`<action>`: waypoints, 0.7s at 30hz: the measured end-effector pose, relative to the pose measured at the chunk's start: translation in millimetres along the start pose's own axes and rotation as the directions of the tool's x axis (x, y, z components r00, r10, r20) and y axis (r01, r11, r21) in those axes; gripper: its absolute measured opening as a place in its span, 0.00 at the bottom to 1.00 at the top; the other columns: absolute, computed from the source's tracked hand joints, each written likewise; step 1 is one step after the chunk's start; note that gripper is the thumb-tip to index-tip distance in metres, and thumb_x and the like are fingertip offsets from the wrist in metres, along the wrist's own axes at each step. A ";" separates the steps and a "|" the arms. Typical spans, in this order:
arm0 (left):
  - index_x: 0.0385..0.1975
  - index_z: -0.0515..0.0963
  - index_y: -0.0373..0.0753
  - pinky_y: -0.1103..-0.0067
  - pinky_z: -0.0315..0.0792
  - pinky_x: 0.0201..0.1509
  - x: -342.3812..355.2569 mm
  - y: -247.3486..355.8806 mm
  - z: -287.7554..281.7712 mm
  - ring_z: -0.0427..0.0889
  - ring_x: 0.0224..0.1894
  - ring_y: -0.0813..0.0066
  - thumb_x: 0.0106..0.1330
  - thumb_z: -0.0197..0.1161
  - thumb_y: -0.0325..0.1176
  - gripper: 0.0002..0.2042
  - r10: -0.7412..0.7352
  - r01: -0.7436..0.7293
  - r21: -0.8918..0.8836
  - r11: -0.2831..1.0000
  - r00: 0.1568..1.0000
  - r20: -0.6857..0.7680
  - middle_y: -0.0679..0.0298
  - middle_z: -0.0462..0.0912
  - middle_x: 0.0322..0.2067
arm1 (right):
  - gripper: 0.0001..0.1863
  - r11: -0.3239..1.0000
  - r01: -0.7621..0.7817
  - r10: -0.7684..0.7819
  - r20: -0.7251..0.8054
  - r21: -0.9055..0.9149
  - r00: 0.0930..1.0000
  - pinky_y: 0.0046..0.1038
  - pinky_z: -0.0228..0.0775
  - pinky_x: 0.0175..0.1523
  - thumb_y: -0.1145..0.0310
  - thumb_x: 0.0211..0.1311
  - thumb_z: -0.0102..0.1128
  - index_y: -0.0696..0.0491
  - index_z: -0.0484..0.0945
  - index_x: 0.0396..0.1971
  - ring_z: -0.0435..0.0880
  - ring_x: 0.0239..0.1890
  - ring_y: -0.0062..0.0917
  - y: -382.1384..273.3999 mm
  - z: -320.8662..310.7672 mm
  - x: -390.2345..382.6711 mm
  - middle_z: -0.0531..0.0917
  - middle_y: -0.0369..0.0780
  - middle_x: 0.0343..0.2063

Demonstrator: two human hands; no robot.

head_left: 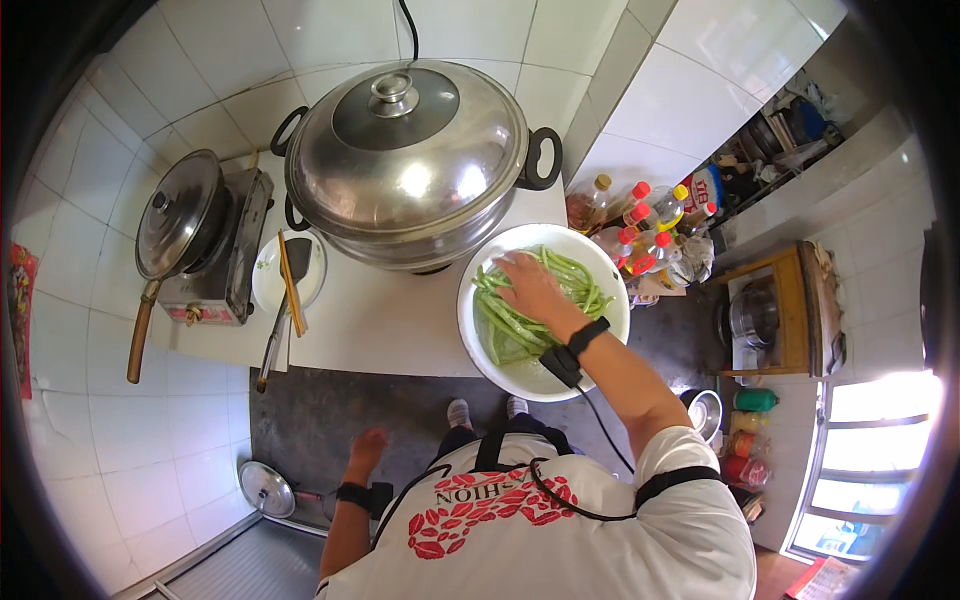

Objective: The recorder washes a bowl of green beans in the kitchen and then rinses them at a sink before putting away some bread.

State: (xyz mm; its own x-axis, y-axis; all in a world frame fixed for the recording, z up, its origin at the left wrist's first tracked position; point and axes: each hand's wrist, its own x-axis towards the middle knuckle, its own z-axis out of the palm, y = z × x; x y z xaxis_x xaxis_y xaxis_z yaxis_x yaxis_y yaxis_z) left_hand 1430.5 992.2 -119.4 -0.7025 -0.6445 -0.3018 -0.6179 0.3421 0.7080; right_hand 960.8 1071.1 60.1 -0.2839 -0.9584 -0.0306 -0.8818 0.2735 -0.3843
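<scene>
- Head view, right of centre: your right hand [532, 288] touches green beans [500, 325] in a white basin [611, 272].
- Lower centre-left: your left hand [369, 450].
- I can't tell either hand's finger spacing.

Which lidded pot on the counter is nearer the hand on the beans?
The big steel pot with black side handles; the wooden-handled pan sits farther from the right hand, on the stove.
</scene>
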 end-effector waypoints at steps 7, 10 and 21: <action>0.26 0.74 0.40 0.79 0.70 0.31 1.0 -31.3 14.7 0.77 0.26 0.74 0.53 0.52 0.28 0.04 -0.206 0.197 -0.482 0.854 0.978 0.035 0.63 0.78 0.23 | 0.36 0.967 0.184 -0.108 0.371 -0.176 0.922 0.49 0.41 0.59 0.51 0.53 0.49 0.45 0.48 0.60 0.49 0.61 0.46 -13.1 26.7 -28.6 0.49 0.51 0.60; 0.26 0.74 0.38 0.80 0.69 0.30 3.8 16.0 -0.1 0.76 0.25 0.77 0.53 0.52 0.27 0.04 -0.231 0.244 -0.388 0.889 0.970 0.080 0.64 0.77 0.22 | 0.34 0.971 -0.077 0.130 0.228 -0.227 0.965 0.49 0.42 0.59 0.53 0.55 0.48 0.43 0.48 0.60 0.49 0.61 0.45 1.9 35.8 -26.8 0.49 0.51 0.59; 0.30 0.74 0.35 0.81 0.70 0.32 5.9 7.7 -0.5 0.76 0.28 0.75 0.56 0.50 0.23 0.06 -0.238 0.270 -0.465 0.843 0.963 0.126 0.65 0.76 0.27 | 0.33 0.999 -0.046 0.047 0.187 -0.007 0.981 0.44 0.43 0.60 0.51 0.55 0.46 0.47 0.52 0.59 0.53 0.60 0.42 14.0 -0.9 -32.2 0.58 0.45 0.57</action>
State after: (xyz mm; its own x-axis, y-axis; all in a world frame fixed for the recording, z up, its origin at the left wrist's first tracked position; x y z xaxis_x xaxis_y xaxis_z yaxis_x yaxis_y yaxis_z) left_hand 1421.7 990.7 -115.4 -0.5738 -0.6157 -0.5401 -0.5461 -0.2037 0.8125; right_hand 957.2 1105.9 56.5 -0.2493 -0.9429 -0.2210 -0.8704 0.3182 -0.3758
